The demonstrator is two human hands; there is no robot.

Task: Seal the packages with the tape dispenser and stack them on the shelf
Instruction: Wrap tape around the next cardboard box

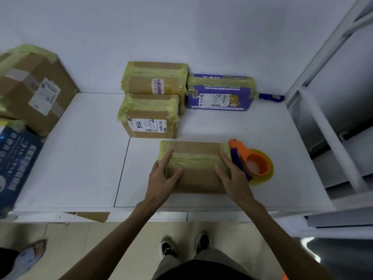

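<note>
Now in hand: brown cardboard package banded with yellowish tape (pixel 198 178), lying flat near the front edge of the white tabletop (pixel 80 158).
Left hand (pixel 164 176): fingers straight and spread, pressing the package's left end; grips nothing.
Right hand (pixel 232 174): fingers straight, laid on the right end; holds nothing.
Tool: orange tape dispenser with yellow roll (pixel 256 164), set down just beside the package's right end.
Step, as judged: smoothing tape. Press from the middle outward, run the fingers over each edge so the ends stick, and keep the package flat.
Neighbours: two taped brown boxes (pixel 149 118) and a purple printed box (pixel 220 93), farther back.
Not determinable: whether the right hand touches the dispenser; the package's underside; label print; a large taped carton (pixel 34 87), blurred and cut off at left.
</note>
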